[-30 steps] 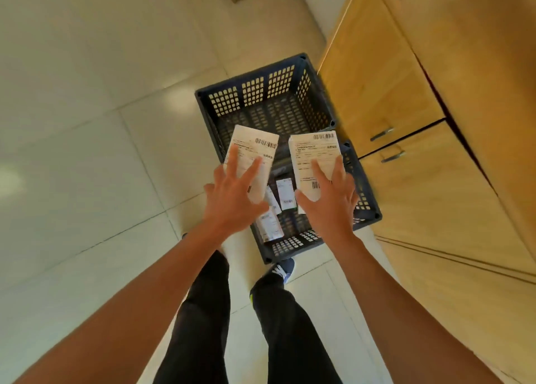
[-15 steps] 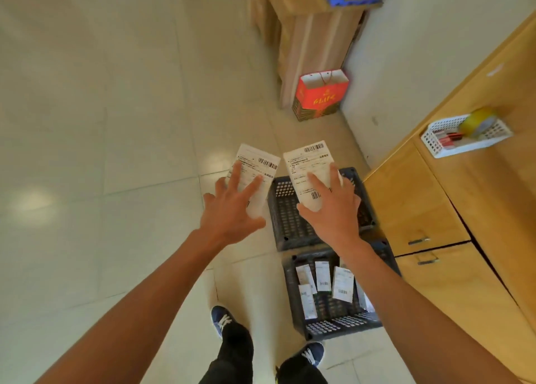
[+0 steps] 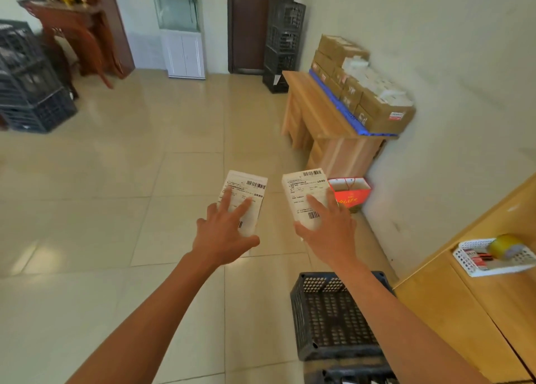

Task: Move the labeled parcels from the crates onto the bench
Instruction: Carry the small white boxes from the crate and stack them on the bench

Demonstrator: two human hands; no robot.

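At the left of centre, the left hand [image 3: 223, 235] carries a labeled parcel [image 3: 245, 201], its grip closed around it with the fingers spread over the printed label and the thumb at the side. Just right of it, the right hand [image 3: 329, 232] carries a second labeled parcel [image 3: 304, 196] the same way, label up, barcode toward the top. Both parcels are in the air over the tiled floor [image 3: 116, 180], apart from each other and resting on nothing. Lower right of centre a dark crate [image 3: 333, 317] sits on the floor; the part that shows looks empty, and another crate's rim [image 3: 348, 375] peeks in at the bottom edge, contents too little visible to judge. At the right edge runs the wooden bench [image 3: 478, 311], holding only a small white basket [image 3: 493, 259]. By my reading, no parcel has reached the bench yet in what shows; these two are mid-carry and setting them down remains
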